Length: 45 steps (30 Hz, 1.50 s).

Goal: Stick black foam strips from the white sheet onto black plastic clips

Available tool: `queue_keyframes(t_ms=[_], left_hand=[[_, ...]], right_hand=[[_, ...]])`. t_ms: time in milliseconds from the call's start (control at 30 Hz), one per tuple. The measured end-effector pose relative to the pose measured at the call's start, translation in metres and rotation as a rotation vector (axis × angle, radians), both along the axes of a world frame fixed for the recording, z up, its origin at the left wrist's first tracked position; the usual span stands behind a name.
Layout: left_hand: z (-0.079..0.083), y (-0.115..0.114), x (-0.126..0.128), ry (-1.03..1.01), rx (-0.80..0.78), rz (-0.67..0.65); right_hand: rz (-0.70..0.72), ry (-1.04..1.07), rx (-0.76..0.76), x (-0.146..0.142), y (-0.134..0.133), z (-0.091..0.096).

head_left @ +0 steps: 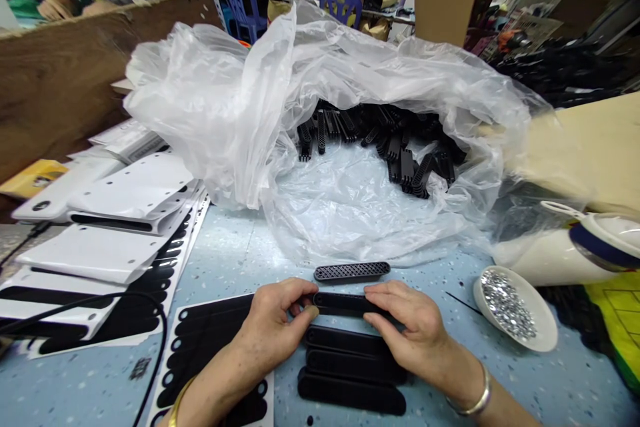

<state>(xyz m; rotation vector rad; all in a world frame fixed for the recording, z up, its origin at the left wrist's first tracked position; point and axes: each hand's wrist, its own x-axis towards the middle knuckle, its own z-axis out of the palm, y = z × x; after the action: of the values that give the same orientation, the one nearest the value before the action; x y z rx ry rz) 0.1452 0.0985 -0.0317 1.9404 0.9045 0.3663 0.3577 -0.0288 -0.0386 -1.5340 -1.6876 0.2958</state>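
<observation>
On the speckled blue table [225,230], white backing sheets [115,207] are overlapping along the left edge. Nearer, a sheet of black rounded strips [200,320] is lying beside the left hand [293,310], probably for easy reach. That hand, thumb and fingers nearly closed, is pinching one end of a slim black bar [340,303] by the middle of the near edge. Three smooth black bars [350,365] are lying nearer; a perforated black bar [353,271] and an open plastic bag [240,120] are sitting beyond. The right hand [407,317], slightly more spread, is holding the other end, seemingly steadying it. Toward the right edge, a bowl [549,333] is holding tiny silvery pieces [507,303].
</observation>
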Motion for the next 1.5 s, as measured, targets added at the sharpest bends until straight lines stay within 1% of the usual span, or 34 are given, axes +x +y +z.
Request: queue_keyframes(t_ms=[67, 200, 433, 600, 733, 900, 1100, 1200, 1333, 1500], left_hand=[[-0.001, 0.0, -0.001, 0.0, -0.01, 0.014], [-0.002, 0.0, -0.002, -0.006, -0.025, -0.002], [0.001, 0.003, 0.0, 0.017, -0.046, -0.006], [0.001, 0.003, 0.0, 0.025, -0.071, 0.006], [0.0, 0.004, 0.0, 0.029, -0.057, 0.012], [-0.003, 0.005, -0.001, 0.027, -0.024, -0.002], [-0.005, 0.007, 0.0, 0.008, 0.008, -0.002], [-0.005, 0.008, 0.0, 0.001, 0.009, 0.004], [-0.003, 0.007, 0.0, -0.008, -0.013, 0.013], [0.0, 0.006, 0.001, 0.009, -0.088, 0.022]], right_hand=[[0.003, 0.003, 0.004, 0.0, 0.0, 0.0], [-0.002, 0.004, 0.005, -0.002, 0.0, -0.001], [-0.025, 0.017, 0.017, -0.003, 0.001, 0.0], [-0.013, 0.033, 0.003, -0.003, 0.002, 0.0], [-0.01, 0.04, 0.006, -0.001, 0.001, 0.0], [-0.002, 0.117, -0.028, 0.001, 0.001, -0.002], [-0.024, 0.275, -0.046, 0.004, 0.0, -0.01], [-0.041, 0.283, -0.044, 0.003, 0.0, -0.012], [-0.069, 0.25, -0.019, 0.0, -0.001, -0.012], [-0.085, 0.255, 0.011, -0.002, -0.001, -0.005]])
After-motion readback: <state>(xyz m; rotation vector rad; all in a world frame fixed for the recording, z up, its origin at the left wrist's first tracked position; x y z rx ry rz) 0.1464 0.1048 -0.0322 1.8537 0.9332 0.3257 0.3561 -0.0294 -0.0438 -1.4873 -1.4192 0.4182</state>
